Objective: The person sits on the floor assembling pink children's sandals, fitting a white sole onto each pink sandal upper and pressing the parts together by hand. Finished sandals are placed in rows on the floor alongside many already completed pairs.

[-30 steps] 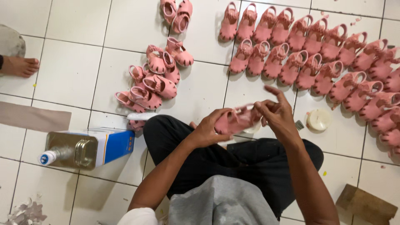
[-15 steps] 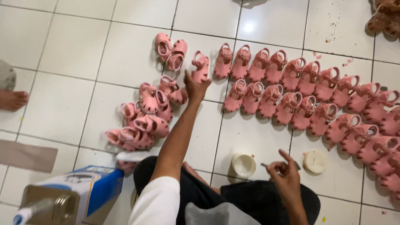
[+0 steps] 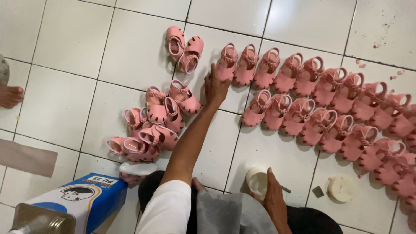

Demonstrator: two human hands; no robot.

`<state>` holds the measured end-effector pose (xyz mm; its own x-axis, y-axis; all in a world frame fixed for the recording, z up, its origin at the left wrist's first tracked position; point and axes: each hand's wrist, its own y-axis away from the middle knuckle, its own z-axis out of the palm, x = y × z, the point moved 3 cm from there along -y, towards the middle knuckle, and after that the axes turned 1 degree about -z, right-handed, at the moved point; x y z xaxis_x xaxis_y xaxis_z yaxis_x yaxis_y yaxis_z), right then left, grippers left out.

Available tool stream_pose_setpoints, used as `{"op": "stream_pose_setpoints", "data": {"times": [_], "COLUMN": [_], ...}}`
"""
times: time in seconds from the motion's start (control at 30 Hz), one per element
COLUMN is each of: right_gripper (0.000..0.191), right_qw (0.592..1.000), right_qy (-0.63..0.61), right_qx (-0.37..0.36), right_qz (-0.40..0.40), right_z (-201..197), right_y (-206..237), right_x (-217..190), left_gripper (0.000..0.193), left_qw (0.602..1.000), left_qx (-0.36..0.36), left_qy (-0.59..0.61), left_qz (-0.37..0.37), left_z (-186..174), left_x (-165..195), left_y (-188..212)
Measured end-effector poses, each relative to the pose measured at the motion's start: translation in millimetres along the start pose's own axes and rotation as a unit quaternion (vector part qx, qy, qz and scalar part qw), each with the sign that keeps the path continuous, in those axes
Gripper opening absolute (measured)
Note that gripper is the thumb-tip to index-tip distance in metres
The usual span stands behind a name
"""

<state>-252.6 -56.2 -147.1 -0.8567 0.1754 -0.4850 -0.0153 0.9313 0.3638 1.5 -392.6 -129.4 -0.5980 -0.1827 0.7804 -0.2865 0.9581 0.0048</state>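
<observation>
My left hand (image 3: 215, 84) reaches far out over the white tile floor (image 3: 73, 56). Its fingers rest on a small pink sandal (image 3: 227, 65) standing at the left end of the upper row of pink sandals (image 3: 303, 76). A second row of sandals (image 3: 320, 125) runs just below it, slanting to the right. My right hand (image 3: 273, 197) stays close to my lap beside a small white cup (image 3: 256, 180). It pinches a thin dark stick (image 3: 286, 189) whose tip pokes out to the right.
A loose heap of pink sandals (image 3: 151, 125) lies left of my arm, and a separate pair (image 3: 184, 47) sits above it. A blue-and-metal can (image 3: 82, 201) stands at bottom left. A white lid (image 3: 342, 188), a cardboard strip (image 3: 26, 158) and another person's bare foot (image 3: 11, 95) are nearby.
Both hands held a sandal over my lap. The left hand then carried it out and set it at the left end of the upper row; the right hand dropped beside the white cup.
</observation>
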Motion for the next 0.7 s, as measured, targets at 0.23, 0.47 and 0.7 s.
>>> {"op": "stream_pose_setpoints", "data": {"times": [0.23, 0.47, 0.7], "right_gripper": [0.105, 0.098, 0.078], "right_qw": [0.986, 0.981, 0.974], "right_qy": [0.012, -0.019, -0.148], "right_qx": [0.149, 0.187, 0.162], "right_qz": [-0.073, -0.048, 0.063], "right_z": [-41, -64, -74], "right_y": [-26, -6, 10], "right_x": [-29, -25, -10], "left_gripper": [0.061, 0.033, 0.061], "left_qw": [0.951, 0.959, 0.962], "left_qx": [0.155, 0.073, -0.047], "left_qy": [-0.245, -0.242, -0.258], "left_qz": [0.106, 0.129, 0.080], "left_z": [-63, -80, -107], "left_x": [-20, -32, -15], "left_y": [-9, -29, -14]}}
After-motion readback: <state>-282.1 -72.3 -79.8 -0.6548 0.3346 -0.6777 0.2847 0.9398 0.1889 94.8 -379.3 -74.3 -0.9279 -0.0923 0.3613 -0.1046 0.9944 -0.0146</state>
